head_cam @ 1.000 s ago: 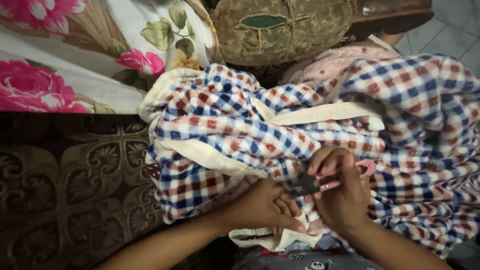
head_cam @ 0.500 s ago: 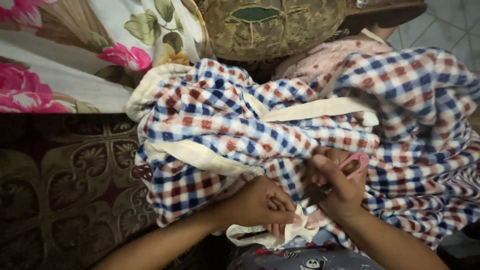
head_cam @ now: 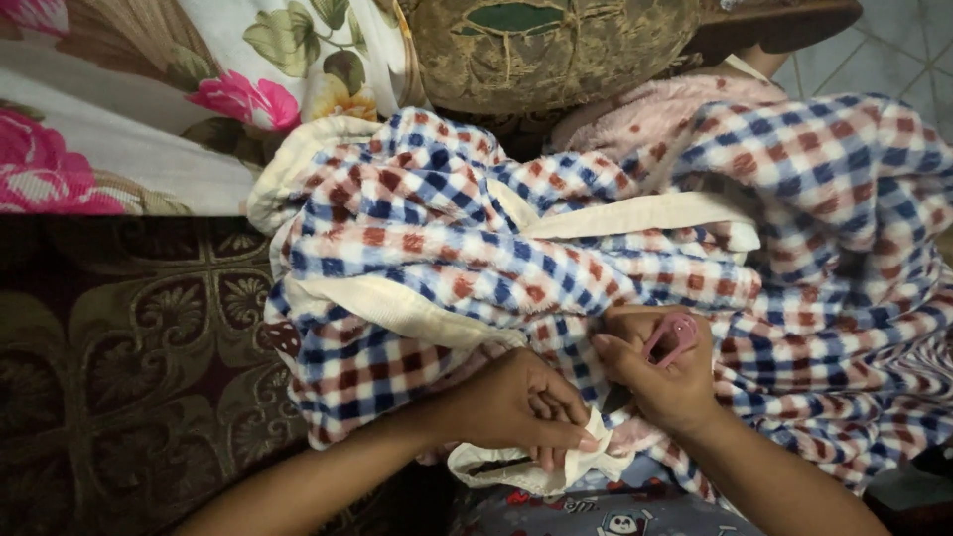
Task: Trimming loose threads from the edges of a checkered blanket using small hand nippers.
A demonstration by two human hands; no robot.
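The left hand (head_cam: 516, 402) pinches the cream edge (head_cam: 516, 467) of the soft, floppy checked blanket (head_cam: 476, 258), right beside the right hand (head_cam: 660, 372) holding pink scissors (head_cam: 673, 337), below the blanket's big heap.

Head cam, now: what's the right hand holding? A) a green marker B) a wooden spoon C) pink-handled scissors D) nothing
C: the right hand closes around the pink-handled scissors, their loops showing above its fingers, against the red, white and blue checked fleece blanket; the left hand pinches the blanket's cream fabric edging.
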